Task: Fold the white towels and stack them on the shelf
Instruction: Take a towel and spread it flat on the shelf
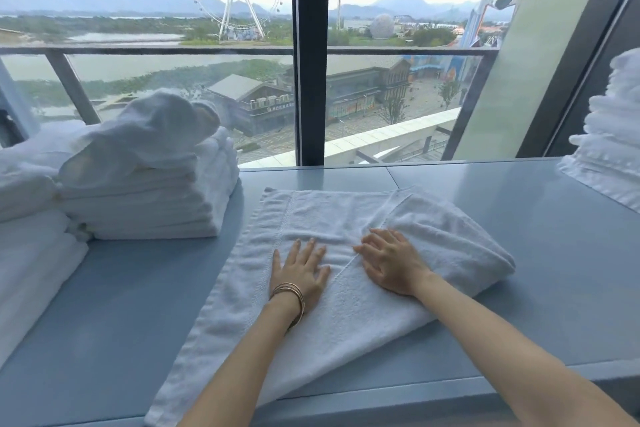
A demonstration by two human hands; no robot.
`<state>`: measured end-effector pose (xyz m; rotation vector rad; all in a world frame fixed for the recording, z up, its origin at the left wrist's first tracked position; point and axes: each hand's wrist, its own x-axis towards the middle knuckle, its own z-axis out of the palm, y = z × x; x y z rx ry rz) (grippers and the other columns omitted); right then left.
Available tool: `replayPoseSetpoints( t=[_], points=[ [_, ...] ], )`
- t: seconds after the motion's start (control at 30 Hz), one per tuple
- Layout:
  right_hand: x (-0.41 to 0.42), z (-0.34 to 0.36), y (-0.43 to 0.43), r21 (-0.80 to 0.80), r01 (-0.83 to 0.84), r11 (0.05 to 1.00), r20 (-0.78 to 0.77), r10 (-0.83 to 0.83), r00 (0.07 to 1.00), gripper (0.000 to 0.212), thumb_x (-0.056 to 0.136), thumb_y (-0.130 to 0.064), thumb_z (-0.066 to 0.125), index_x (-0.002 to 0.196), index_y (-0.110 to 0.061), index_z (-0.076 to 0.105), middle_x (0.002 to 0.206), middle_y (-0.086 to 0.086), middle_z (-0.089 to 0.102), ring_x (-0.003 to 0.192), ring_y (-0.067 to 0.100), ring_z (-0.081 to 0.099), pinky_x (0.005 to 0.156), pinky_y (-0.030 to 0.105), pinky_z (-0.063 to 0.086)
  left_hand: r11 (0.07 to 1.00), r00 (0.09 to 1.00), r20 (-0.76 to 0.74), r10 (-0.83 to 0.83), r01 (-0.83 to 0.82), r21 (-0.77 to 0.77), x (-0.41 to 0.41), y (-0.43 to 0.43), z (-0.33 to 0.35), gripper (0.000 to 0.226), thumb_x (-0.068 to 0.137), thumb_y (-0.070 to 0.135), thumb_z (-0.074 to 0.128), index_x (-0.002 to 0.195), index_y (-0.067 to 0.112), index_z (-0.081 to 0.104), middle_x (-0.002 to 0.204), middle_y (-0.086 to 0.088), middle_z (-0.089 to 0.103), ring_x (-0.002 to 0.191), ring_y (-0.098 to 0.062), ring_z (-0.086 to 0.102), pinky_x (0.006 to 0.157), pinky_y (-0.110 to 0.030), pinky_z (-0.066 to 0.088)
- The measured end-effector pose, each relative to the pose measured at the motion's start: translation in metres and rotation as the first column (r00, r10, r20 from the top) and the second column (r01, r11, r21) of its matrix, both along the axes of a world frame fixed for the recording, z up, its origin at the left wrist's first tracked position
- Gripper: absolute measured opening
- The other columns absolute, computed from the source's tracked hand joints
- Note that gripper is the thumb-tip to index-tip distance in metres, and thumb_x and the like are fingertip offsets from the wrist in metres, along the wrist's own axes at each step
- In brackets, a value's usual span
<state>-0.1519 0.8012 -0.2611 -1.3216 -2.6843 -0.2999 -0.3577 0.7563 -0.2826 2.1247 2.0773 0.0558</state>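
The white towel (346, 322) lay on the shelf (554, 253), long axis running near-left to far-right, its right end folded over. Both grips lay flat and open on it, clasping nothing: the right grip (391, 263) on the fold's edge, the left grip (299, 274) just beside it, on the single layer.

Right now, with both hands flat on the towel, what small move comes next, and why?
Probably fold the left end of the towel toward the middle: the right flap is already folded over, the left end lies flat, and the left hand and right hand only press near the flap's edge.
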Motion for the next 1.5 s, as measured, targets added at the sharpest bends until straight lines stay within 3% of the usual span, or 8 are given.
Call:
replayPoseSetpoints(
  t=[0.3,0.53,0.83,0.97,1.13,1.27,1.37,1.5],
  points=[
    [0.037,0.045,0.006,0.256,-0.058,0.965,0.157,0.018,0.987,0.020,0.070,-0.028,0.047,0.054,-0.019,0.056,0.060,0.002,0.052,0.055,0.023,0.052,0.064,0.034,0.046,0.997,0.996,0.050,0.072,-0.073,0.015,0.003,0.013,0.000,0.052,0.098,0.048,0.016,0.147,0.039,0.000,0.155,0.016,-0.010,0.143,-0.010,-0.013,0.113,-0.049,-0.011],
    [0.116,0.045,-0.035,0.307,-0.127,0.943,0.064,0.113,0.992,0.021,0.079,-0.022,0.047,0.079,-0.023,0.067,0.058,-0.006,0.051,0.049,0.016,0.051,0.059,0.025,0.043,0.986,0.985,0.049,0.164,-0.166,0.036,0.012,0.027,-0.002,0.052,0.098,0.047,0.014,0.147,0.039,0.000,0.156,0.016,-0.008,0.144,-0.012,-0.009,0.112,-0.051,-0.010],
    [0.157,0.033,-0.094,0.203,0.089,0.975,-0.003,-0.090,0.996,0.033,0.069,-0.034,0.042,0.085,-0.035,0.071,0.051,-0.011,0.056,0.043,0.012,0.055,0.054,0.015,0.046,0.975,0.976,0.027,0.218,-0.219,0.034,0.017,0.037,-0.003,0.052,0.097,0.048,0.013,0.147,0.038,0.000,0.156,0.014,-0.008,0.144,-0.014,-0.007,0.112,-0.053,-0.006],
    [0.161,0.021,-0.109,0.085,0.107,0.991,0.053,-0.111,0.992,0.035,0.073,-0.045,0.041,0.094,-0.036,0.067,0.064,-0.015,0.059,0.056,0.005,0.060,0.050,0.014,0.043,0.972,0.972,0.002,0.235,-0.235,0.005,0.023,0.032,0.003,0.053,0.098,0.043,0.014,0.149,0.033,0.002,0.157,0.009,-0.007,0.145,-0.018,-0.006,0.110,-0.059,0.000],
    [0.138,0.031,-0.109,0.277,-0.039,0.960,-0.008,0.042,0.999,0.034,0.084,-0.037,0.050,0.116,-0.027,0.057,0.094,-0.004,0.062,0.085,0.017,0.058,0.069,0.028,0.047,0.981,0.992,0.123,0.018,-0.041,0.192,0.068,0.019,0.019,0.054,0.095,0.044,0.030,0.147,0.030,0.021,0.158,0.004,0.000,0.145,-0.021,-0.003,0.112,-0.056,0.007],
    [0.121,0.040,-0.092,0.309,0.123,0.943,-0.017,-0.124,0.992,0.052,0.076,-0.026,0.066,0.126,-0.030,0.054,0.126,0.006,0.057,0.092,0.025,0.063,0.051,0.028,0.051,0.915,0.933,0.049,-0.355,0.337,0.220,0.117,0.005,0.021,0.076,0.074,0.064,-0.003,0.146,0.041,0.011,0.156,0.015,-0.007,0.144,-0.016,-0.011,0.111,-0.057,-0.003],
    [0.130,0.040,-0.086,0.160,0.342,0.926,0.051,-0.354,0.934,0.063,0.066,-0.033,0.077,0.125,-0.038,0.055,0.132,0.004,0.053,0.107,0.039,0.058,0.049,0.035,0.051,0.924,0.923,0.039,-0.382,0.382,0.003,0.132,0.011,0.008,0.057,0.089,0.064,0.017,0.143,0.050,0.003,0.154,0.019,-0.014,0.143,-0.018,-0.017,0.108,-0.061,-0.008],
    [0.166,0.018,-0.088,-0.144,0.604,0.784,0.076,-0.600,0.796,0.050,0.089,-0.059,0.028,0.137,-0.058,0.016,0.155,-0.012,0.012,0.140,0.039,0.012,0.104,0.058,0.023,0.937,0.935,0.071,-0.347,0.349,-0.020,0.130,0.014,0.003,0.070,0.076,0.067,0.018,0.142,0.052,-0.001,0.154,0.017,-0.017,0.142,-0.018,-0.020,0.109,-0.058,-0.011]
  ],
)
